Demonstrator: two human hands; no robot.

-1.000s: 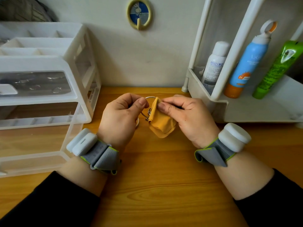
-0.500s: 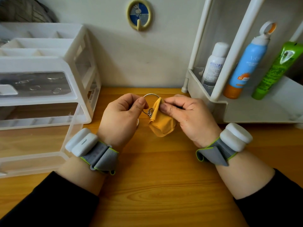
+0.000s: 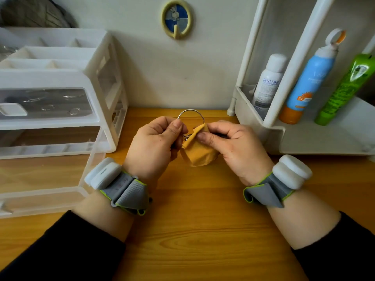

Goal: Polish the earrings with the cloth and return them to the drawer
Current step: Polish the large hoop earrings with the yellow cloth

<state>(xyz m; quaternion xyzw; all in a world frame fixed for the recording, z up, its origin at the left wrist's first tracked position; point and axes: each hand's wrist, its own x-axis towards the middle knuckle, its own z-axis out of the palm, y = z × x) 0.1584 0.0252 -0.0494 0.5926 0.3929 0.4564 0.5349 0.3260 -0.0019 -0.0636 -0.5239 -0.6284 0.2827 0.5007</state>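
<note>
We hold a hoop earring [image 3: 190, 115] in our left hand [image 3: 156, 145], thumb and fingers closed on its lower left part. Our right hand [image 3: 231, 147] is closed too, and it pinches a yellow cloth [image 3: 197, 152] around the right side of the hoop. Both hands are above the wooden desk [image 3: 198, 220], in the middle of it.

Compared with one second ago, much more of the hoop is visible: then only a short arc showed above the fingers, and now a wide arc stands clear over both hands. The cloth has slid lower along the ring, toward its right end, and the hands are a little more apart. The rest of the cloth hangs in a bunch under the right hand as before.

The plastic drawer unit [image 3: 60, 110] at the left has not moved; its lowest drawer [image 3: 50, 191] remains pulled out on the desk. The bottles [image 3: 304, 84] on the white shelf [image 3: 304, 138] at the right stay the same.
</note>
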